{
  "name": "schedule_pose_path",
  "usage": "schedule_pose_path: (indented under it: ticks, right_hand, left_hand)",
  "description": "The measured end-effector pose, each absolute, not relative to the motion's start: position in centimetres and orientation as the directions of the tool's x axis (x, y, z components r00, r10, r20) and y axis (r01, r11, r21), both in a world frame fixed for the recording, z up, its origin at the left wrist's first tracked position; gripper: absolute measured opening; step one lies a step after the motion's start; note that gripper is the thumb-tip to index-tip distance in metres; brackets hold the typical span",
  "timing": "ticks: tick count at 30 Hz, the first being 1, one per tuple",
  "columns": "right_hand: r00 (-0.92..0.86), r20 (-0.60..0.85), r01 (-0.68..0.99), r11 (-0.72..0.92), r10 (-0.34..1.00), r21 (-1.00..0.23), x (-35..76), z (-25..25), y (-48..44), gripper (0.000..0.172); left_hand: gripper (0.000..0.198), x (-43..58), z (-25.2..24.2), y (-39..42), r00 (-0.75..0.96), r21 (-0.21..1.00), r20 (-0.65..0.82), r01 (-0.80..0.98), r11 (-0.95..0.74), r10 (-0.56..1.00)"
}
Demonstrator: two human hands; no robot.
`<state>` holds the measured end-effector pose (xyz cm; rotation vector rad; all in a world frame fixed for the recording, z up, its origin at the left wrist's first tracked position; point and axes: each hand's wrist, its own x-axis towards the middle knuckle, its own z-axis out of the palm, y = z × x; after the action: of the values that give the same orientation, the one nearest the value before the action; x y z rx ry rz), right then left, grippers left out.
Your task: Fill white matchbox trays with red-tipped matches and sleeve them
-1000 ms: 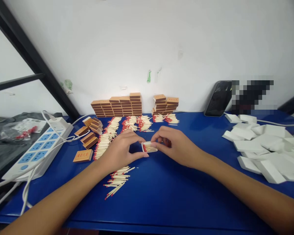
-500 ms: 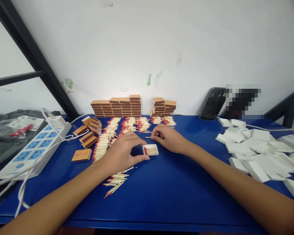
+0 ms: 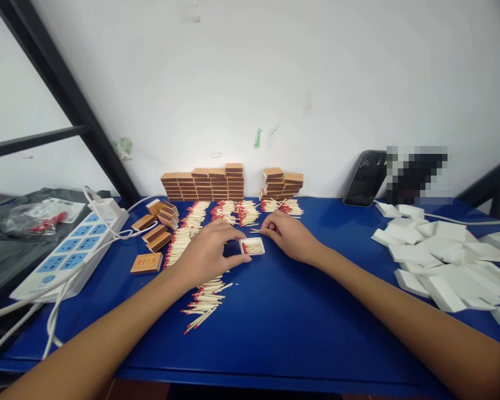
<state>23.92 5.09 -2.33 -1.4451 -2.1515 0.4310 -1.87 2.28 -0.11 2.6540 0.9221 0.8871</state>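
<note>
Between thumb and fingers, my left hand grips a small white matchbox tray by its left end. Several red-headed matches lie inside that tray. My right hand is closed in a pinch just above and right of the tray, with a single match sticking out leftward from its fingertips. A long row of loose matches runs partly beneath my left hand. More match piles lie beyond both hands.
Stacked matchboxes stand against the wall, with a shorter stack beside them. Loose matchboxes and a power strip with cables are on the left. White trays are heaped at right, near a leaning phone.
The camera view has shifted slightly. The tray, in my left hand, now sits a little higher and tilted. My right hand still pinches the match, close by the tray.
</note>
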Motion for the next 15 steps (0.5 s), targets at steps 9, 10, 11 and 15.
schedule_pose_path:
  ticks: [9, 10, 11, 15]
  right_hand:
    - [-0.443, 0.283, 0.629, 0.52, 0.85, -0.578, 24.2, -0.5, 2.1, 0.013]
    - [-0.474, 0.265, 0.627, 0.533, 0.84, -0.568, 23.9, -0.6, 1.6, 0.011]
    - [-0.499, 0.253, 0.623, 0.546, 0.829, -0.561, 23.6, -0.6, 1.2, 0.011]
    - [-0.474, 0.295, 0.583, 0.546, 0.83, -0.602, 23.0, -1.2, 1.6, 0.007]
  left_hand:
    - [0.034, -1.6, -0.6, 2.1, 0.613, 0.36, 0.466, 0.527, -0.77, 0.638]
    - [0.034, -1.6, -0.7, 2.1, 0.617, 0.359, 0.458, 0.53, -0.768, 0.64]
    - [0.035, -1.6, -0.7, 2.1, 0.622, 0.359, 0.449, 0.532, -0.767, 0.641]
    - [0.036, -1.5, -0.8, 1.9, 0.634, 0.355, 0.429, 0.537, -0.765, 0.644]
